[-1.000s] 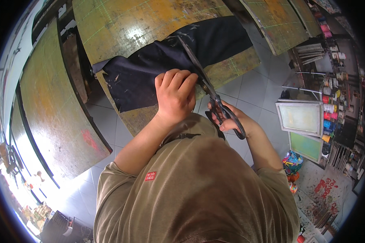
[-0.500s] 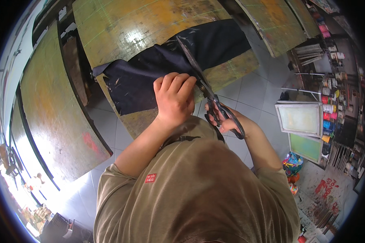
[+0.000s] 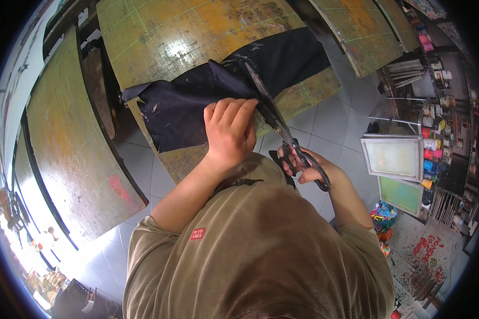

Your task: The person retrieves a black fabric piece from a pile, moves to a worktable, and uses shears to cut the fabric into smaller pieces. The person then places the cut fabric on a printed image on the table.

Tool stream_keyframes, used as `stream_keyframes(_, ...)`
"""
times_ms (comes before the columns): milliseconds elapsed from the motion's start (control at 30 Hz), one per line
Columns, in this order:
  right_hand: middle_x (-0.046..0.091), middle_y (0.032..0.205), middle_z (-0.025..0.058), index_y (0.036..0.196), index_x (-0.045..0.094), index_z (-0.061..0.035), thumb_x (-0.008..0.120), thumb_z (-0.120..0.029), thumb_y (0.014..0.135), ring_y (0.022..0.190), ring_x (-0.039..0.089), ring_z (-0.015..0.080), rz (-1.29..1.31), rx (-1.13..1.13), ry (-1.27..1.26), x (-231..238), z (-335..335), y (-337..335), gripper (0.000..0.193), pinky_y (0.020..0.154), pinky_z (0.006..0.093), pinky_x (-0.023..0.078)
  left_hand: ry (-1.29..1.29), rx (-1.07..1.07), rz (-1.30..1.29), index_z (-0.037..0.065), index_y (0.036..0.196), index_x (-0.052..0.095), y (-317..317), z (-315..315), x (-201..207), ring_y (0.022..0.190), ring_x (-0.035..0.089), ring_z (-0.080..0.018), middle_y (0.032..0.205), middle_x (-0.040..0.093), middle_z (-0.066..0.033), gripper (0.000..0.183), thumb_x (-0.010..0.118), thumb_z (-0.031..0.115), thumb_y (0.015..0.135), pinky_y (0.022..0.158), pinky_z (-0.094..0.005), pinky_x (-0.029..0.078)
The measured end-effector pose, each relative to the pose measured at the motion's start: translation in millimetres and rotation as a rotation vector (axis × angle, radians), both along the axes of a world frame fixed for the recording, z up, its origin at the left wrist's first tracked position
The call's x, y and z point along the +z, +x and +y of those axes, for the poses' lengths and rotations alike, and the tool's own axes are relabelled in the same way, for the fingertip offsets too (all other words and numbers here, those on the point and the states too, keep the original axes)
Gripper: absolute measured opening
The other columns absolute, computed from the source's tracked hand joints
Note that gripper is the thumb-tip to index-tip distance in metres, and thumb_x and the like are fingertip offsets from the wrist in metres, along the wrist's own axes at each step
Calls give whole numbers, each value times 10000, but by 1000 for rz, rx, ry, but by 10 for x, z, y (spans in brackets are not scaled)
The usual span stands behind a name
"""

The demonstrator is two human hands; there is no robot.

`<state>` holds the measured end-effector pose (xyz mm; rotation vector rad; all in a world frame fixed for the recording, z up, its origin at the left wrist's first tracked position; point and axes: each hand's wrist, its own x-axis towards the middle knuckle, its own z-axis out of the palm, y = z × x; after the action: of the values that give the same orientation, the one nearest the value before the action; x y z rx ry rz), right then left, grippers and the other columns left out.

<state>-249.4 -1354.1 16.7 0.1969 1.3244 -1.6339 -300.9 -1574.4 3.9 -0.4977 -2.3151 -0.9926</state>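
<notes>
A dark navy-black cloth [image 3: 183, 114] lies across the paint-stained board [image 3: 170, 32] in front of me, with a raised fold near its middle and pale lint on it. My left hand [image 3: 230, 127] pinches the near side of the cloth with curled fingers; the thumb is mostly hidden. In my right hand [image 3: 310, 166] are large black-handled scissors [image 3: 279, 126], fingers and thumb through the loops. Their worn blades point away from me over the cloth, just right of my left fingertips. Whether the lower blade lies under the cloth I cannot tell.
Another stained board [image 3: 85, 159] stands on the left and a further one [image 3: 356, 37] at the far right. On the right are framed screens [image 3: 394, 155] and shelves of colourful paint containers [image 3: 431, 143]. Grey floor tiles [image 3: 330, 119] show between the boards.
The scissors and my right hand have drawn back toward me and slightly right. My left hand has hardly moved. The fold in the cloth stands out more sharply.
</notes>
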Motion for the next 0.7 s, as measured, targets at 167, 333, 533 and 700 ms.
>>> stream_keyframes(167,436,880,17,1143,452,-136,586,-59,550,821,450,117,-35,-22,6,78,-13,16,613,683,235,419,-7,-47,26,42,863,625,3,-2,11,752,559,-215,785,588,-51,283,612,-37,592,688,-319,367)
stream_keyframes(333,434,873,26,1131,451,-112,613,-89,586,795,459,113,-70,-63,-28,112,-98,6,569,668,242,432,-5,-39,56,41,829,631,3,-1,9,740,566,-213,781,598,-51,254,631,-20,582,684,-315,374)
stream_keyframes(533,440,849,20,1121,454,-108,620,-86,595,771,459,106,6,-47,6,87,-127,-6,553,670,240,425,4,-44,73,43,816,631,3,-2,3,749,570,-212,794,607,-51,246,645,-10,577,690,-314,379)
stream_keyframes(700,451,844,10,1101,469,-108,616,-77,581,770,455,101,23,-64,-28,26,-129,8,541,685,237,406,3,-58,80,43,822,628,6,-6,-6,755,567,-214,800,604,-52,253,644,-12,576,696,-318,376)
